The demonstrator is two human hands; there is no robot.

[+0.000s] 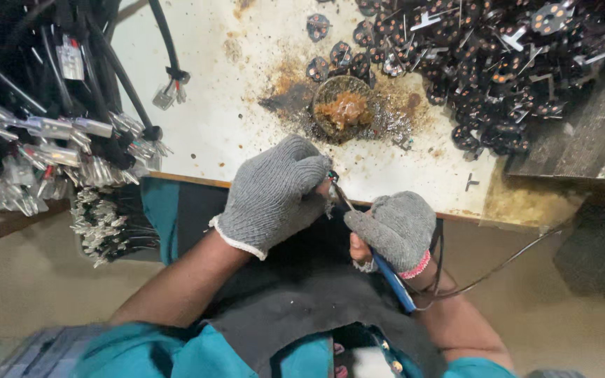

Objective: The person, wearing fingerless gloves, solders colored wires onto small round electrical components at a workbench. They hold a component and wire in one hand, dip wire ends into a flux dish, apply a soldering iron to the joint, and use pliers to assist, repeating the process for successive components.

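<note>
My left hand (pixel 274 192), in a grey knit glove, is closed around a small part at the table's front edge; the part is mostly hidden inside the fingers. My right hand (pixel 395 227), also gloved in grey, grips a soldering iron with a blue handle (pixel 395 282). The iron's thin metal tip (pixel 339 192) points up-left and touches the spot by my left fingertips. A dark cord (pixel 505 262) runs from the iron off to the right.
A round tin of brown flux (pixel 344 110) sits on the stained white table (pixel 218 119). A heap of small black round parts (pixel 498 63) fills the back right. Bundles of black cables with clear-sleeved metal ends (pixel 57 140) lie at the left.
</note>
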